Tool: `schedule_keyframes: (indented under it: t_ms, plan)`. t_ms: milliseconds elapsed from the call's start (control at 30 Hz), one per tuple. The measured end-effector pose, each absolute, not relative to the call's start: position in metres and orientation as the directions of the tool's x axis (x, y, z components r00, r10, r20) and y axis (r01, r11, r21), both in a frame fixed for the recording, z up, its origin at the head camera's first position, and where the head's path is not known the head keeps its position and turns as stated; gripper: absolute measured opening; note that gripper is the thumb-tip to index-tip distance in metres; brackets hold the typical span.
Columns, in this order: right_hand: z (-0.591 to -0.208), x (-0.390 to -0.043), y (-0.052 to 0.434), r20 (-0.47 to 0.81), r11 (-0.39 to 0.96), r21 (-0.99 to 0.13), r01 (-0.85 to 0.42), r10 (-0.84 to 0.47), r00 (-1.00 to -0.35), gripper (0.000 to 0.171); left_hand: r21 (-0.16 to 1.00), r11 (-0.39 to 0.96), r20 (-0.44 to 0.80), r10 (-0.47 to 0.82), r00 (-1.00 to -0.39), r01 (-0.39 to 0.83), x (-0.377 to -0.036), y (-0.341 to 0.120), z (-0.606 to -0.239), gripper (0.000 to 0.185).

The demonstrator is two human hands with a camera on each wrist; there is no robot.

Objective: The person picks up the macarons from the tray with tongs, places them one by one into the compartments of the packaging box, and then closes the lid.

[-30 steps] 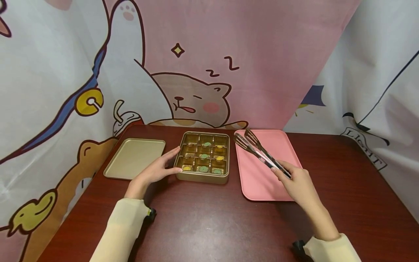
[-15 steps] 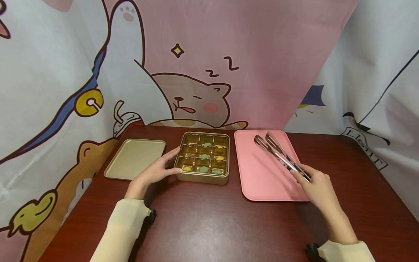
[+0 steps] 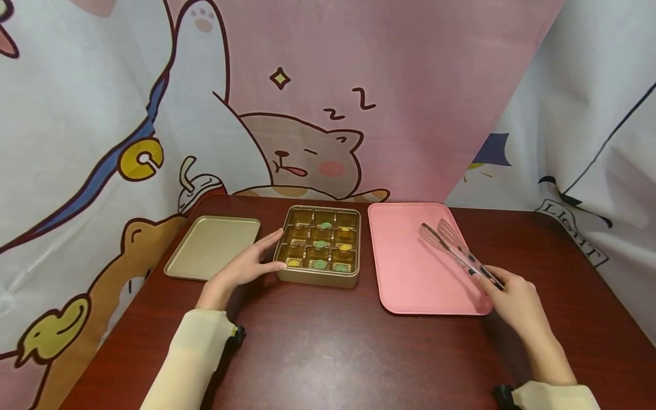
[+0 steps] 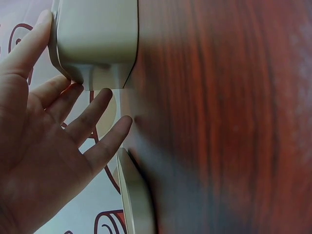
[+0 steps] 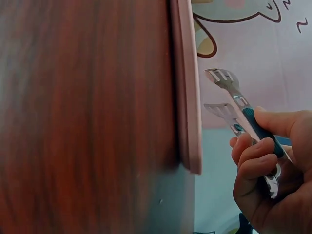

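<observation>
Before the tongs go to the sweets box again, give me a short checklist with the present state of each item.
1. Tongs gripped firmly: ok, right hand curls round the handles.
2. Tong tips open and empty: ok, tips apart, nothing between them.
3. Box steadied: ok, left hand rests against its left side.
4. Box uncovered: ok, lid lies apart on the table, left of the box.
5. Pink tray ready for a sweet: ok, only the tongs are over it.
6. Sweets loose in their compartments: cannot tell, too small to see.
</observation>
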State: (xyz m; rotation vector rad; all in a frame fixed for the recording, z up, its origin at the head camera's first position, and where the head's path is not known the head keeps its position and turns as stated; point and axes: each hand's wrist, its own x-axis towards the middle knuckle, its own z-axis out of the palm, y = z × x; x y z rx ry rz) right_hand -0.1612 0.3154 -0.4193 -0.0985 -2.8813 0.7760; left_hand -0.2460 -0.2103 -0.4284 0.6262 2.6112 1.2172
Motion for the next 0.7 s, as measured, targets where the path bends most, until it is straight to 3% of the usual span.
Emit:
schedule_keyframes:
  t_ms: [700]
  plan:
    - [-0.422, -0.163, 0.354, -0.119, 0.923, -0.363, 0.128, 0.09, -0.989, 0.063, 0.744, 0.599, 0.001, 0.443, -0.897, 0.296, -0.244, -0.211, -0.427, 0.087]
